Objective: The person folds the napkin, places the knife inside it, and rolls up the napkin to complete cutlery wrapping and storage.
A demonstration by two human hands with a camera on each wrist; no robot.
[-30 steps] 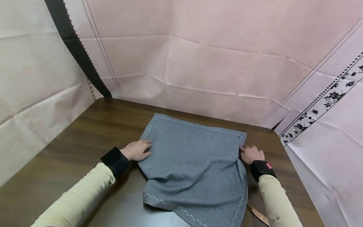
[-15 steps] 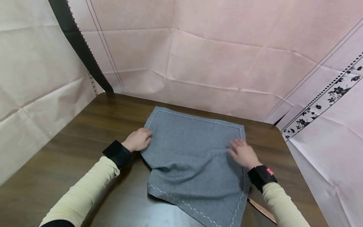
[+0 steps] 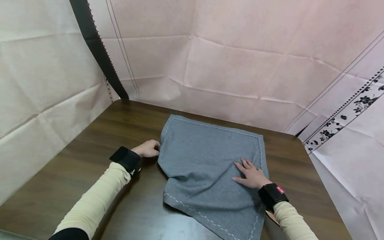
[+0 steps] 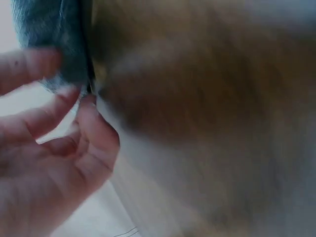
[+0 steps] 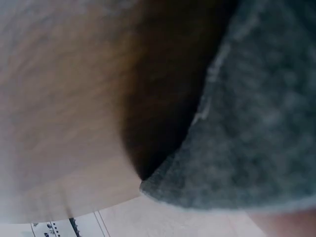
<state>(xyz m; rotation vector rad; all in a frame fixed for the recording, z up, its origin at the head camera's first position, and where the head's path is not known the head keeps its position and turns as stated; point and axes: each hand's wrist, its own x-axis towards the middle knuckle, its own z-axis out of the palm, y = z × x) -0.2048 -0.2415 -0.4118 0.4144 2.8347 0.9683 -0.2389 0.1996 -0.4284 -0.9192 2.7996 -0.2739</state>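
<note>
A grey-blue cloth (image 3: pixel 207 156) with white stitching near its edges lies on the wooden table, its front half creased and its lower left side folded inward. At the cloth's left edge my left hand (image 3: pixel 147 148) pinches the border; the left wrist view shows thumb and a fingertip of that hand (image 4: pixel 64 153) meeting at the cloth's edge (image 4: pixel 69 29). My right hand (image 3: pixel 252 175) rests on the cloth near its right side, fingers spread. Close up in the right wrist view, the cloth's stitched edge (image 5: pixel 212 84) fills the right half, with only a blurred bit of hand at the bottom corner.
The dark brown table (image 3: pixel 90 166) reaches back to a pale fabric wall (image 3: pixel 228 66). Beside the right forearm, a thin copper-coloured object (image 3: pixel 271 217) pokes out from the cloth, mostly hidden. Black bands (image 3: pixel 126 159) sit on both wrists.
My right hand has left the cloth's right edge and come down on its upper surface, further in. The left hand has gone from lying over the left edge to pinching it.
</note>
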